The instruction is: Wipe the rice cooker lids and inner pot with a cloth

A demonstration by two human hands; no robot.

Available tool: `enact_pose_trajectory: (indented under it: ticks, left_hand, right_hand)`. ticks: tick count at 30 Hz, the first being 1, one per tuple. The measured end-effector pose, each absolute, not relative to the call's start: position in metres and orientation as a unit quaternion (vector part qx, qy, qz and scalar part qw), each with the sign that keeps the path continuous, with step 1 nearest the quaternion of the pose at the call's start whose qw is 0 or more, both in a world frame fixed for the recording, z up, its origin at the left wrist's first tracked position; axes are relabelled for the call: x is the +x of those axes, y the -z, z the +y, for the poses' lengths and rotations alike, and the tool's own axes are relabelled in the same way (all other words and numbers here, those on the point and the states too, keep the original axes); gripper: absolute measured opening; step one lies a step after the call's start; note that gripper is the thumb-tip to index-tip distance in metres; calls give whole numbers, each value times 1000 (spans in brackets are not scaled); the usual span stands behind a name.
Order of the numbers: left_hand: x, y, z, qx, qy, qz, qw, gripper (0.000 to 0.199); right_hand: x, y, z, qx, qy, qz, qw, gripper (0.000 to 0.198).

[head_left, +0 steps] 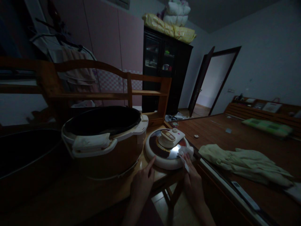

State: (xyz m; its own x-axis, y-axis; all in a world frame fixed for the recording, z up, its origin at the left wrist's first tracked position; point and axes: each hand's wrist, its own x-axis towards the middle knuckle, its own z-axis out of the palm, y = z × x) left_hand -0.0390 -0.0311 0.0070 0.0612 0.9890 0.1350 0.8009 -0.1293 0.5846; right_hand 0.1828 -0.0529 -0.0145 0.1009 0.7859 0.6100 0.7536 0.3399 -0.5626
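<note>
Lid (165,153) apparently near table edge (162,182)

At eight o'clock, the left edge cuts the dark vessel (30,177). The right hand (193,179) partly hides the white tissue (188,151). At one o'clock, the objects (166,67) inside the cabinet (180,73) are too small to tell.

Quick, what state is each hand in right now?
Left hand: partly open, index finger by the lid, nothing visibly held.
Right hand: holding white tissue on the lid.
</note>
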Motion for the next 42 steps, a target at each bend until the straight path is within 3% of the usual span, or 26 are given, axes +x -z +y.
enact_pose_trajectory:
  ticks: [17,32,42]
  left_hand:
    - [-39,-11,-33,700,-251,640,194,50]
    - [-39,-13,-34,687,-264,637,229,49]
    - [-39,-13,-33,690,-262,631,238,48]
  right_hand:
    - [160,23,-69,-546,30,-724,421,59]
    - [139,14,-67,-484,69,-797,354,80]
    - [140,9,-66,-457,58,-833,306,73]
